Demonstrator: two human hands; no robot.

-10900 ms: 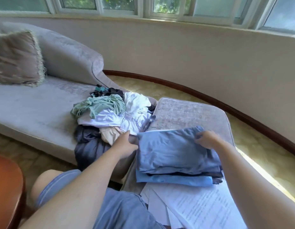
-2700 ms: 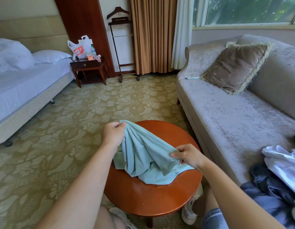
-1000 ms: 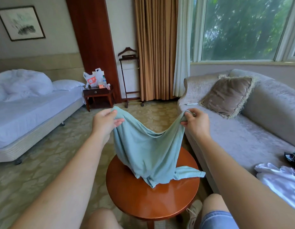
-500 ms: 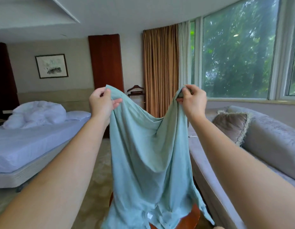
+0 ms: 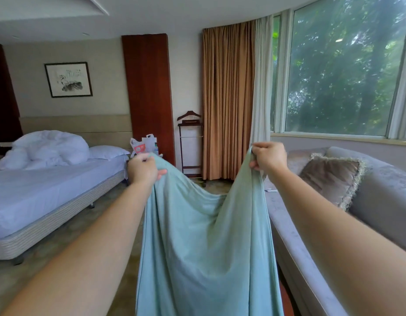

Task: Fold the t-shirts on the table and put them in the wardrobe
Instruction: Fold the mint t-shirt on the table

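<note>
A pale green t-shirt (image 5: pixel 204 242) hangs in the air in front of me, spread between both hands and sagging in the middle. My left hand (image 5: pixel 141 168) grips its upper left edge. My right hand (image 5: pixel 267 158) pinches the upper right edge, fingers curled round the cloth. The shirt's lower part runs out of the bottom of the view and hides the round wooden table, of which only a sliver (image 5: pixel 286 299) shows at the lower right.
A grey sofa (image 5: pixel 311 258) with a brown fringed cushion (image 5: pixel 332 176) stands on the right. A bed (image 5: pixel 45 190) fills the left. A wooden valet stand (image 5: pixel 189 142) and tan curtains (image 5: pixel 227 99) are at the back. Patterned carpet (image 5: pixel 101 213) lies between.
Both hands, still holding the shirt's top edge, have come down a little from their raised position and moved farther apart. The shirt hangs wider and covers the table.
</note>
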